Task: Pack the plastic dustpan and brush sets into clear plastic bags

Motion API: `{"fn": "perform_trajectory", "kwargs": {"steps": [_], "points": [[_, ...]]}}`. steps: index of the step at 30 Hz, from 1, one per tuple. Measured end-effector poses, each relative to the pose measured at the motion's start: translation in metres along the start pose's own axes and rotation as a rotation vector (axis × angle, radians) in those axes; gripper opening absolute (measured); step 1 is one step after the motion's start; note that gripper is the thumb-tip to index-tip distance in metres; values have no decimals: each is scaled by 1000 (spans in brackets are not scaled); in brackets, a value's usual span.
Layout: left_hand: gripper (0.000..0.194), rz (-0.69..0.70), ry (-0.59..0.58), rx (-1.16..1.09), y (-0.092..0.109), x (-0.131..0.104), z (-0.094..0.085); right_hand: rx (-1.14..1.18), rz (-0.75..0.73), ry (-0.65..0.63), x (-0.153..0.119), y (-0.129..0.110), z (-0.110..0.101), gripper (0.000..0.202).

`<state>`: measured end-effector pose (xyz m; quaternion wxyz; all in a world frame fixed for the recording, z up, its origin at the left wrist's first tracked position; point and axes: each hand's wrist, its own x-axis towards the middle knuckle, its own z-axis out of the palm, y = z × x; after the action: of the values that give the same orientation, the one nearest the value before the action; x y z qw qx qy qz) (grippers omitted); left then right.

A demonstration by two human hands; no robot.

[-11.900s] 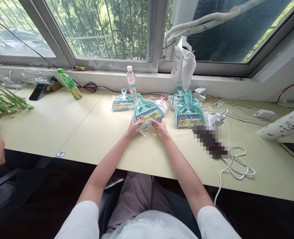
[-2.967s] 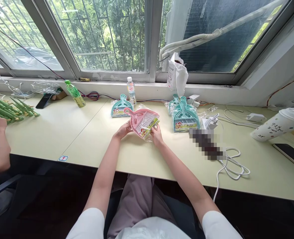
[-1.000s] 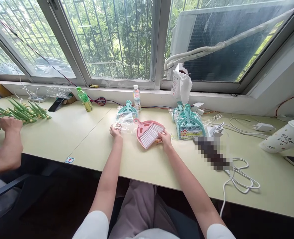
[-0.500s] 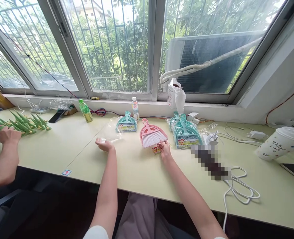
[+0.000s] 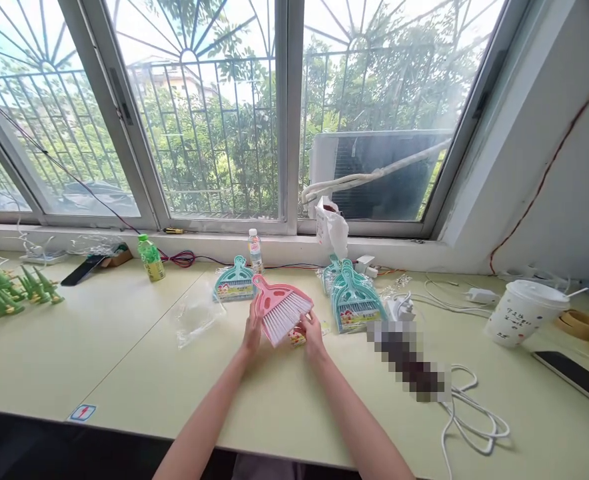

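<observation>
A pink dustpan with a white-bristled brush (image 5: 283, 308) is held up over the table, tilted, its handle pointing away to the left. My left hand (image 5: 252, 328) grips its left edge. At its lower right corner, my right hand (image 5: 311, 335) is closed on it. Just under the bristles, a small colourful card (image 5: 297, 338) shows beside my right fingers. Behind lies a teal dustpan set (image 5: 235, 280), and to the right are more teal sets (image 5: 357, 300) in clear wrap. A clear plastic bag (image 5: 199, 313) lies to the left of my left hand.
Bottles (image 5: 151, 257) (image 5: 255, 250) stand near the sill. A white cup (image 5: 522, 312), a phone (image 5: 577, 377), a blurred dark object (image 5: 414, 363) and white cable (image 5: 474, 407) lie right. Green spiky pieces (image 5: 14, 291) sit far left, by part of another person's hand.
My left hand has left the clear bag and taken hold of the pink dustpan's left side. The dustpan has turned slightly. The camera view has shifted, and the other person's hands are mostly out of view.
</observation>
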<state>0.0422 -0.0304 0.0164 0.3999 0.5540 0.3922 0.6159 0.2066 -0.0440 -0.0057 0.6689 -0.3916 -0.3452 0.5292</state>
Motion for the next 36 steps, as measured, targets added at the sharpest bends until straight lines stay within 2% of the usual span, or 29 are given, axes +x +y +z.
{"fn": "perform_trajectory", "kwargs": {"steps": [2,6,7,9,12,15,17,20,28,33,36], "points": [[51,86,55,121,4,-8,2,-92,-78,2,-5,-5,4,56],[49,212,148,269,8,-18,-5,-392,-444,266,-19,-12,14,50],[50,235,146,296,6,-20,-7,-473,-526,291,-23,-13,17,45],[51,304,91,366,0,-21,-11,-608,-612,213,-30,-12,24,38],[48,472,-117,507,-11,-22,-15,-657,-595,78,-36,-7,31,41],[43,561,-302,566,-14,-24,-14,-504,-498,91,-34,-3,31,47],[43,566,-353,567,-13,-25,-12,-430,-462,92,-30,-5,27,36],[44,566,-396,583,-12,-24,-11,-491,-506,66,-23,-11,20,22],[47,611,-446,639,-14,-19,-15,-511,-625,61,-25,-28,21,16],[47,472,-231,609,-10,-18,-20,-555,-640,84,-29,-32,22,7],[45,449,-176,659,-6,-15,-25,-583,-589,38,-32,-32,20,15]]}}
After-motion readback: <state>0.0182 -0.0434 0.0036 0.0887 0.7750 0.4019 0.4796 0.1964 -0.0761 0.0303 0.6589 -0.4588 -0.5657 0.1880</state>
